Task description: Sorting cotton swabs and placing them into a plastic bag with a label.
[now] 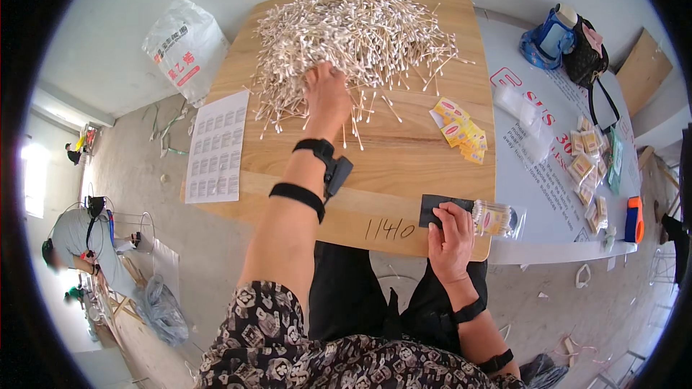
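Observation:
A big heap of loose cotton swabs [360, 32] covers the far part of the wooden table [317, 180]. My left hand [328, 97] reaches into its near side, fingers curled among the swabs; the fingertips are partly hidden. At the near right corner my right hand [452, 234] grips a clear plastic bag [515, 220] that lies on its side, with cotton swabs packed inside. A flat black piece [429, 210] is under the fingers of this hand, at the bag's left end. Several yellow printed cards [461, 132] lie spread between the heap and my right hand.
A printed white sheet [216, 148] lies along the table's left edge. On the grey board [526, 187] to the right are small filled packs [587, 162], clear bags [520, 112], an orange-and-blue tape dispenser [633, 221] and handbags [585, 50]. Another person [86, 241] bends down far left.

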Motion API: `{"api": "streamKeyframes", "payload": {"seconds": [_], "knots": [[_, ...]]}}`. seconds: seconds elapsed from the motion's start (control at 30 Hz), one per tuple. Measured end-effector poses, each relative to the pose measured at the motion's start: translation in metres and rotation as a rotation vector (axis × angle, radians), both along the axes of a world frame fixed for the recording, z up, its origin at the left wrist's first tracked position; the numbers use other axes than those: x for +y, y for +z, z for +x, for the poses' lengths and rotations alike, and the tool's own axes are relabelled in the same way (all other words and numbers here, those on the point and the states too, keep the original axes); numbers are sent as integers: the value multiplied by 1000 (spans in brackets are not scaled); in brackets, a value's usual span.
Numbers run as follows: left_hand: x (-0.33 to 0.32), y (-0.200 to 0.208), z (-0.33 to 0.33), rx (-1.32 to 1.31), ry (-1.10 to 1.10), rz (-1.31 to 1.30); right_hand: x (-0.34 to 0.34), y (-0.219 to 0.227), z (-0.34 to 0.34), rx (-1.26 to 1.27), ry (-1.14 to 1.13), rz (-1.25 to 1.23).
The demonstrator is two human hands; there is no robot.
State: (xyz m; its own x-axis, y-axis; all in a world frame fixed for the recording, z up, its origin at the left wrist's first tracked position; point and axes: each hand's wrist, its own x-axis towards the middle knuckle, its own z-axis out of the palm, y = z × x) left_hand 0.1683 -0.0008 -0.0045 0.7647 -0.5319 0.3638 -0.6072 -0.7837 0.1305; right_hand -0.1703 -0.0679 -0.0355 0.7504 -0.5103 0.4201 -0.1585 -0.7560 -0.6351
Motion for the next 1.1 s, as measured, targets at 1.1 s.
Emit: {"api": "streamKeyframes", "payload": {"seconds": [1.1], "knots": [[29,-30,-89,256,-243,-135,2,2,1,-14,2,-4]]}}
